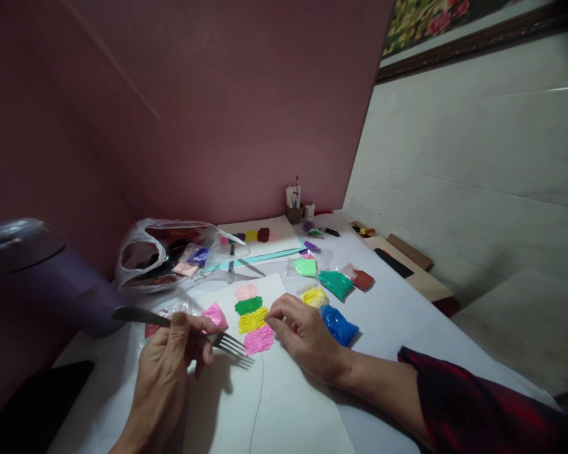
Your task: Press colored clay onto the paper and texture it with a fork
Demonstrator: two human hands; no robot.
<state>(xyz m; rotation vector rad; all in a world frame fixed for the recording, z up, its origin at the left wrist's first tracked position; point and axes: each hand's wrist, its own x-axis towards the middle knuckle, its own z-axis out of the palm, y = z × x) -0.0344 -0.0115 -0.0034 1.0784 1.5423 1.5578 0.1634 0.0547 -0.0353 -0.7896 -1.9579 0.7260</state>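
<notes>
My left hand (163,362) grips a metal fork (142,316), its tines pointing right, just left of a pink clay patch (259,340). That patch is the lowest of a column on a white sheet (284,403); above it come a yellow patch (253,321), a green patch (248,306) and a pale pink patch (246,291). The clay surfaces look rough and ridged. My right hand (307,334) rests on the sheet beside the yellow patch, fingers curled and thumb against them; whether anything is pinched there is hidden. A thin drawn line (259,397) runs down from the column.
Clay bags in blue (339,326), yellow (314,296), teal (336,285) and brown (363,279) lie right. A pink clay bag (215,316), plastic carrier bag (170,277) and purple bottle (71,277) stand left. Behind are another clay picture (279,234) and a pen cup (294,213).
</notes>
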